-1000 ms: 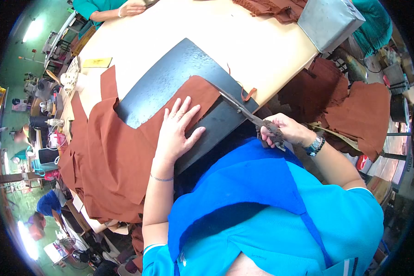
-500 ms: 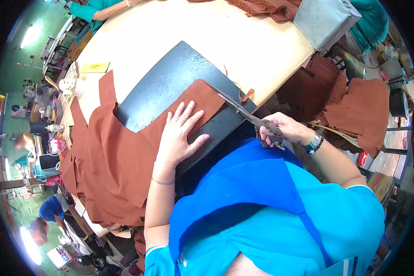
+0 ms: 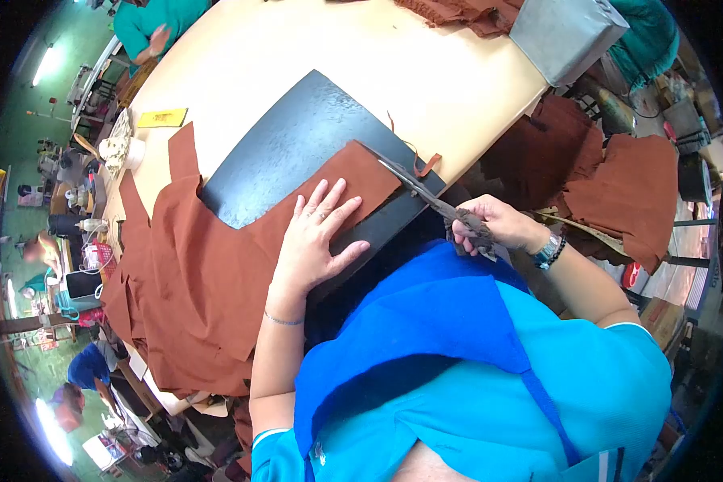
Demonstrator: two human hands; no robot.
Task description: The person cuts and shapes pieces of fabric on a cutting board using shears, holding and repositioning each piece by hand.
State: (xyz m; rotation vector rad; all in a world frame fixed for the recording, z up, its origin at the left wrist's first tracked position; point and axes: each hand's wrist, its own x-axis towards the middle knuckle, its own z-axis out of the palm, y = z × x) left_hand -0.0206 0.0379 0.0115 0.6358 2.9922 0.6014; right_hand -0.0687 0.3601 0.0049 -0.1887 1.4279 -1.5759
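Note:
Brown leather [image 3: 217, 273] spreads over the near left of the table, with one arm of it reaching right across a black cutting board [image 3: 289, 136]. On that arm my left hand [image 3: 317, 233] lies flat, fingers spread. My right hand [image 3: 494, 225] grips scissors [image 3: 426, 193] whose handles are wrapped in dark cloth. The blades point up and left, along the right end of the leather. A thin brown offcut [image 3: 428, 166] lies curled just beyond the blades.
The pale table [image 3: 257, 48] extends away. A grey metal box [image 3: 569, 40] stands at its far right corner, beside more brown leather [image 3: 466, 16]. A yellow piece [image 3: 162, 118] lies at left. Brown hides [image 3: 618, 193] hang at right. A co-worker in green [image 3: 157, 24] is at the far left edge.
The leather's right end and my left hand have shifted slightly right, closer to the scissors. The co-worker's arm at the far edge has drawn back from the table.

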